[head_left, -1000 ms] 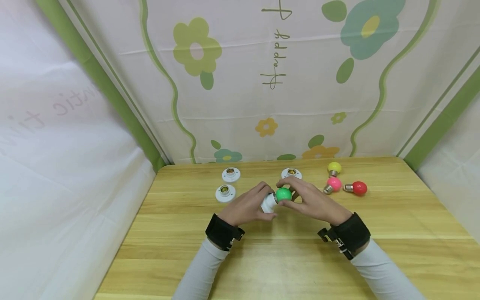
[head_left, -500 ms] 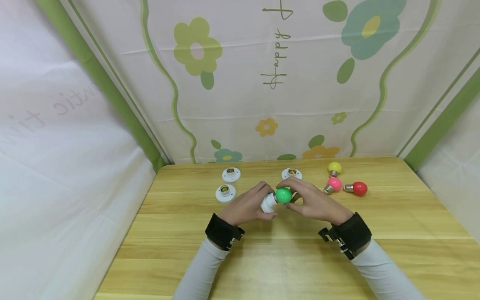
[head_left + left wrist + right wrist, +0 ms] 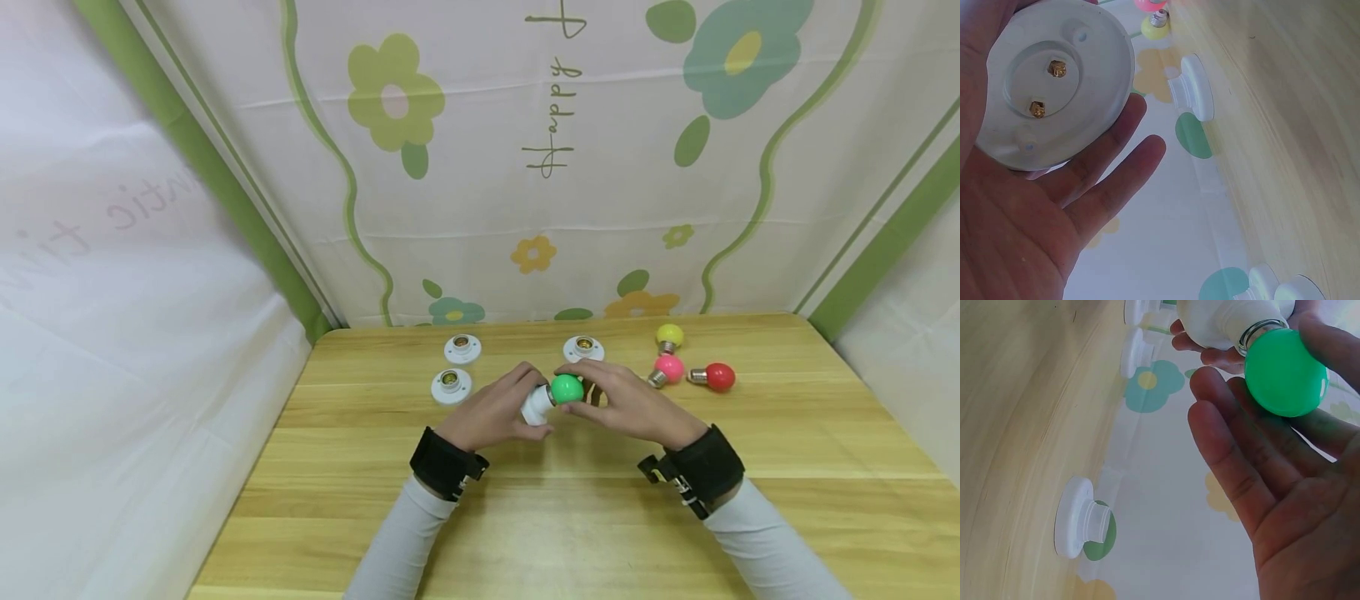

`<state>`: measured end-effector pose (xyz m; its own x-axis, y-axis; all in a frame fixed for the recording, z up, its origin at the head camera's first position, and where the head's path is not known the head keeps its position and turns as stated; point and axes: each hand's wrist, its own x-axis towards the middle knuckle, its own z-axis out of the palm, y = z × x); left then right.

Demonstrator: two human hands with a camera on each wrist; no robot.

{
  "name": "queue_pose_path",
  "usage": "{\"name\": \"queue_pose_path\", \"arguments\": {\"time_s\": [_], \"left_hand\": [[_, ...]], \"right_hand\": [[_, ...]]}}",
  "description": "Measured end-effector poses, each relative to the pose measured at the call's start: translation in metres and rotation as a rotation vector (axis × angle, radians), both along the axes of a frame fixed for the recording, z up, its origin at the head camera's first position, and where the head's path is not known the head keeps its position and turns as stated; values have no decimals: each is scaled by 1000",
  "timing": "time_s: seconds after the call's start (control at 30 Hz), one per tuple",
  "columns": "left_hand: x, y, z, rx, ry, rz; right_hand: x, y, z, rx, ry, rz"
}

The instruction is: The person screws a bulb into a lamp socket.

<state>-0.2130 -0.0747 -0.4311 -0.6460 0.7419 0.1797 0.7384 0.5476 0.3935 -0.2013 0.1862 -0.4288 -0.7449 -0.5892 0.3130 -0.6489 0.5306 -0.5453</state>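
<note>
Above the middle of the wooden table, my left hand grips a white lamp socket, tilted on its side. Its round underside with two brass screws lies against my palm. A green bulb sits with its metal base in the socket's mouth. My right hand pinches the green bulb between thumb and fingers, the fingers reaching under it. The socket's neck shows just above the bulb.
Three more white sockets stand on the table: two at the back left and one behind my hands. To the right lie a yellow bulb, a pink bulb and a red bulb. Floral cloth walls enclose the table.
The fingers of my right hand have shifted slightly round the green bulb. The left hand, the socket and everything on the table stay where they were.
</note>
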Motion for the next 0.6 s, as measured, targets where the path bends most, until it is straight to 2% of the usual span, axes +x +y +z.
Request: {"name": "queue_pose_path", "arguments": {"time_s": [0.37,0.6], "left_hand": [[-1,0,-1,-7,-1,0],[-1,0,-2,0,16,-6]], "right_hand": [[-1,0,-2,23,14,-14],[-2,-2,-3,-32,72,49]]}}
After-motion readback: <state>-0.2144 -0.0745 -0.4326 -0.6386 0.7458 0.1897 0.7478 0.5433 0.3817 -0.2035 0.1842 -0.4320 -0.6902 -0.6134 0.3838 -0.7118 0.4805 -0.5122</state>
